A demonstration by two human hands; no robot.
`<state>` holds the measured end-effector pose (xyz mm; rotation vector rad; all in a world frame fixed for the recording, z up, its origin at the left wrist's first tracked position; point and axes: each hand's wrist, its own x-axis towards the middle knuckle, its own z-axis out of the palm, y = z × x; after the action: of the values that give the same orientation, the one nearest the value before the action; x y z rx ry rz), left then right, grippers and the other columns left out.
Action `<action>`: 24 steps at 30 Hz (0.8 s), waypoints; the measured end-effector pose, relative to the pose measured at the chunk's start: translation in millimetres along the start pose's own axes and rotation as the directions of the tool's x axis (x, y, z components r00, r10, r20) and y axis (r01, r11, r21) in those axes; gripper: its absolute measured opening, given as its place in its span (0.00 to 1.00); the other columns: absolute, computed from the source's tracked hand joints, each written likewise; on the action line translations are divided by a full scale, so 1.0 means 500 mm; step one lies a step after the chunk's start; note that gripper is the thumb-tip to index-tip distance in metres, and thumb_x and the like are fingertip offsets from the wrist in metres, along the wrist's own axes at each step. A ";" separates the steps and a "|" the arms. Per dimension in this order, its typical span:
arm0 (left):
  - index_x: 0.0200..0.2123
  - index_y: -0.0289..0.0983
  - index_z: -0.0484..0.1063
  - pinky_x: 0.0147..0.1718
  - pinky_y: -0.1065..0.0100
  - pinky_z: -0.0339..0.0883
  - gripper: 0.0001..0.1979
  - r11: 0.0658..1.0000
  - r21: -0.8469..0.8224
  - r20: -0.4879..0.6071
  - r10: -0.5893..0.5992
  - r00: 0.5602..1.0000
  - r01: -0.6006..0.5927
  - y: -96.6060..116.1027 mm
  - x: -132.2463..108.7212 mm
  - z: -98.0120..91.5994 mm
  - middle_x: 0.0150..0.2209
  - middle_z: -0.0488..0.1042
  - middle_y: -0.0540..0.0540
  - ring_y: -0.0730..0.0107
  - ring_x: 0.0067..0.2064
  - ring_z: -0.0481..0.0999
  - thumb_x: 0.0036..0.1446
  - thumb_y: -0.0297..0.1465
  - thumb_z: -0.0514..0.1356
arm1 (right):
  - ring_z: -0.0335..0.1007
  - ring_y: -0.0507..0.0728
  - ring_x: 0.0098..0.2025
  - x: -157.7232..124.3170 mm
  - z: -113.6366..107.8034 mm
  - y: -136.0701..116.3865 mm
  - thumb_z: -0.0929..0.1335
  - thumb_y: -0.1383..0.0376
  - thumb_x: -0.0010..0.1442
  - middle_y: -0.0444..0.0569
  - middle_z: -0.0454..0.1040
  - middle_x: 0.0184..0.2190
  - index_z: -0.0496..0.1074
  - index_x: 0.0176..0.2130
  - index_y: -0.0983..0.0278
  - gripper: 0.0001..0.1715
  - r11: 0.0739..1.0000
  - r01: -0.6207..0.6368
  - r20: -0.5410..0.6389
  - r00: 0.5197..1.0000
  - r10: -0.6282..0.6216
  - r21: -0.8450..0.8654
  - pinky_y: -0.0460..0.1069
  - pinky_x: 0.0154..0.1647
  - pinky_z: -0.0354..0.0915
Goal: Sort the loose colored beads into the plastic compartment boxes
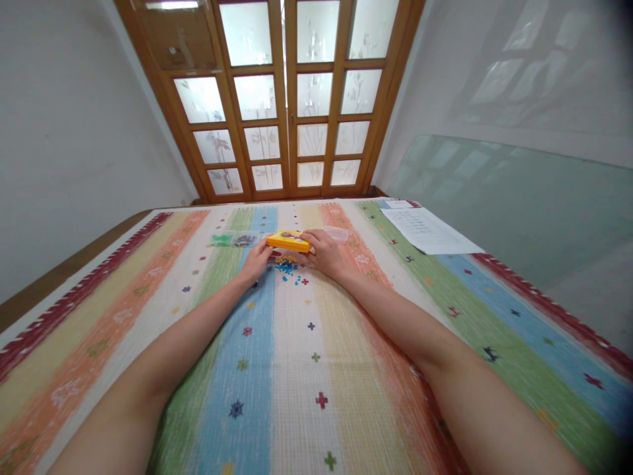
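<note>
A flat yellow box [289, 243] with a printed top is held between my two hands above the cloth. My left hand [256, 259] grips its left end, and my right hand [322, 253] has its right end, fingers over the top. Just below the box, a pile of small blue pieces [286, 267] and yellowish ones lies on the cloth, with a few blue bits scattered nearer me. A clear container [230, 239] with green and dark pieces sits left of the box. Behind my right hand is a clear, colourless tray [337, 233].
A striped, patterned tablecloth [297, 369] covers the table. White printed sheets [430, 231] lie at the far right. Beyond the table stand wooden doors [289, 119] with frosted panes, and a glass panel [514, 191] leans along the right wall.
</note>
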<state>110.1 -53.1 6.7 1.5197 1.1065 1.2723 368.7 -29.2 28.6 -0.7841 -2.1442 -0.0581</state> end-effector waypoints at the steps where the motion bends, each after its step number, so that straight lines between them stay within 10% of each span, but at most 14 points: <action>1: 0.67 0.40 0.66 0.49 0.56 0.78 0.28 0.999 0.011 0.010 0.032 0.999 -0.032 0.001 0.001 -0.002 0.57 0.76 0.40 0.58 0.49 0.82 0.65 0.37 0.58 | 0.72 0.66 0.56 0.001 -0.001 -0.003 0.73 0.63 0.64 0.57 0.77 0.55 0.75 0.58 0.60 0.22 1.000 0.005 0.026 1.000 -0.005 0.000 0.61 0.59 0.68; 6: 0.70 0.41 0.63 0.64 0.49 0.67 0.31 0.959 0.189 0.071 0.199 0.977 -0.209 0.001 0.001 -0.015 0.62 0.74 0.41 0.56 0.59 0.76 0.63 0.35 0.59 | 0.72 0.66 0.58 0.006 0.000 -0.001 0.74 0.57 0.63 0.55 0.76 0.59 0.74 0.62 0.58 0.30 0.998 -0.012 0.080 0.997 0.006 0.069 0.61 0.60 0.68; 11: 0.67 0.38 0.68 0.66 0.48 0.63 0.27 0.828 0.539 0.043 0.159 0.986 -0.157 -0.013 -0.006 -0.035 0.64 0.73 0.38 0.53 0.64 0.72 0.66 0.37 0.56 | 0.75 0.66 0.55 0.013 -0.008 0.031 0.69 0.61 0.67 0.53 0.79 0.55 0.75 0.60 0.59 0.23 0.931 -0.340 -0.132 0.925 0.356 0.131 0.62 0.59 0.69; 24: 0.73 0.40 0.59 0.72 0.54 0.48 0.32 0.502 0.728 0.506 0.065 0.860 -0.466 0.016 -0.019 0.022 0.73 0.60 0.40 0.56 0.74 0.58 0.72 0.48 0.49 | 0.73 0.62 0.53 0.029 0.005 0.049 0.70 0.54 0.70 0.54 0.77 0.51 0.76 0.58 0.58 0.21 0.977 -0.194 0.189 0.966 0.175 0.092 0.56 0.57 0.67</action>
<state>120.9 -65.0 10.5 2.6526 1.2745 0.4656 373.8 -1.4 31.8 -0.9514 -2.2105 0.2347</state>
